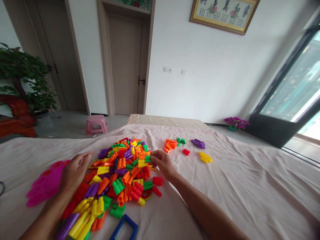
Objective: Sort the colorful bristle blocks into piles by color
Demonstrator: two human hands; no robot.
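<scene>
A large heap of plastic building blocks (126,180), in red, orange, yellow, green and purple, lies on the cloth in front of me. My right hand (162,163) is at the heap's right side, its thumb and fingers pinched on the end of a small joined stack of building blocks (143,160) in orange, green and yellow. To the left of the heap, my left hand (76,170) hovers with its index finger stretched out and the others loosely bent, holding nothing visible. A magenta plastic piece (46,181) with rounded lobes lies partly behind the left hand and forearm.
Sorted by colour, small groups of orange (170,145), green (181,141), purple (198,143) and yellow blocks (205,157) sit to the right, with red blocks (186,152) among them. A blue frame (135,227) lies nearest me. Beyond the cloth stands a pink stool (97,124).
</scene>
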